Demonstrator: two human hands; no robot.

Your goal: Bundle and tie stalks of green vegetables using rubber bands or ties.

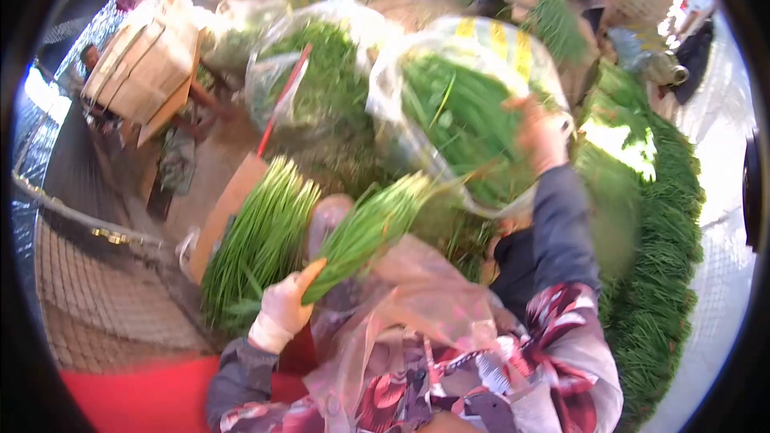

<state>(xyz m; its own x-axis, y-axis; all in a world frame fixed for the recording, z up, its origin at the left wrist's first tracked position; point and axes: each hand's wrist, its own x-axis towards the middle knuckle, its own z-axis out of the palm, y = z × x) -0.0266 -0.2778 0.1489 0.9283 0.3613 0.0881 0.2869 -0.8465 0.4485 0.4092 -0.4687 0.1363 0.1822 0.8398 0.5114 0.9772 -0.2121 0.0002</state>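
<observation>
My left hand (285, 309), in a pale glove, is closed around the lower part of a bunch of long green stalks (369, 228) that slants up over my lap. Just left of it lies a larger pile of green stalks (261, 236) with pale ends upward. My right hand (539, 135) is stretched out over the right side of an open plastic bag (385, 96) full of green leaves (461, 108). Motion blurs its fingers, so whether they hold anything cannot be made out.
A second bag of greens (317, 72) stands behind, with a red stick (285, 100) before it. A long row of stacked greens (658, 273) runs down the right. Wooden crate (148, 60) at upper left; another person's arms and greens are at upper right.
</observation>
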